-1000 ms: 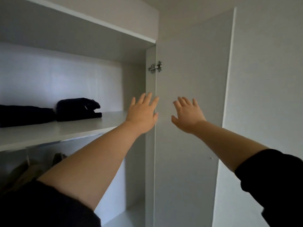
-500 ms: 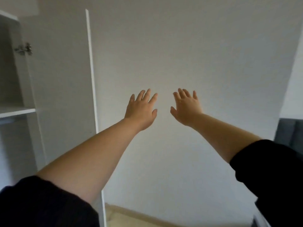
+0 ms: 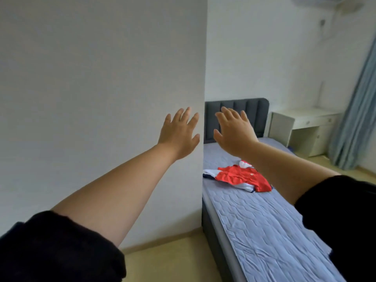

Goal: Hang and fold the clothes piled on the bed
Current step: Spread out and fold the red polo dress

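Black sleeves (image 3: 50, 247) at the lower corners, bare forearms stretched forward. The left hand (image 3: 179, 135) and right hand (image 3: 234, 135) are side by side in the air, fingers straight and spread, holding nothing. Beyond them a crumpled red-and-white garment (image 3: 240, 178) lies near the left edge of the blue quilted bed (image 3: 254, 220), toward the dark grey padded headboard (image 3: 254, 107); farther right, a white desk (image 3: 305, 127) and a pale blue curtain (image 3: 356, 110).

quilted cloth bed cover (image 3: 264, 224); padded fabric headboard (image 3: 254, 110); matt wall (image 3: 101, 78)
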Available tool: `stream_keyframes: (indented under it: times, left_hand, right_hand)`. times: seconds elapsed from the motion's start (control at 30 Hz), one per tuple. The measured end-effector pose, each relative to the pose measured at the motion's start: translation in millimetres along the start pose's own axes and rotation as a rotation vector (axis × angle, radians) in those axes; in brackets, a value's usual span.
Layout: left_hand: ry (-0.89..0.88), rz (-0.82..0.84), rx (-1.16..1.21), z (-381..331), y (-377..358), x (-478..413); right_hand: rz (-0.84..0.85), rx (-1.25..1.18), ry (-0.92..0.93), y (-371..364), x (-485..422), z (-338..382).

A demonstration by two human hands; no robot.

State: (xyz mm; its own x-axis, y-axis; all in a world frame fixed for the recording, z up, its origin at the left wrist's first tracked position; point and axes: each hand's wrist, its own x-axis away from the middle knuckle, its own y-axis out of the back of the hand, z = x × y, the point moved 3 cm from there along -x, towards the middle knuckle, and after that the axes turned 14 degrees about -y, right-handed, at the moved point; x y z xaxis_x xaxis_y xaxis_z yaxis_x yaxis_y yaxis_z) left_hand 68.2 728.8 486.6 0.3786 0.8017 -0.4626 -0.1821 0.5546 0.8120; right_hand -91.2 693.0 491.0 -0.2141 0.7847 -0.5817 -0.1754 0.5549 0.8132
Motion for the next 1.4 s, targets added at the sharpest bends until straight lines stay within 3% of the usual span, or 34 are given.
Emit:
stream_keyframes:
  times: [0.2,0.53,0.83,1.17,1.3,1.4]
  left_hand:
    - [-0.129,0.005,0.076,-21,-104,-97]
    - [-0.201,0.107,0.196,22,-279,-245]
    - [-0.247,0.286,0.401,-27,-442,-329]
    - [-0.108,0.553,0.637,-75,-669,-387]
    - [0.044,0.658,0.890,-95,-772,-401]
    - [0.295,0.748,1.138,-111,-850,-407]
  right_hand:
    - [0.054,0.095,-0.126,-89,-52,-70]
    - [0.197,0.080,-0.328,-250,-184,-120]
    - [0.366,0.084,-0.438,-416,-216,-197]
    - [0.646,0.037,-0.596,-640,-226,-268]
    - [0.710,0.048,-0.659,-718,-223,-296]
    - [0.763,0.040,-0.726,-778,-219,-309]
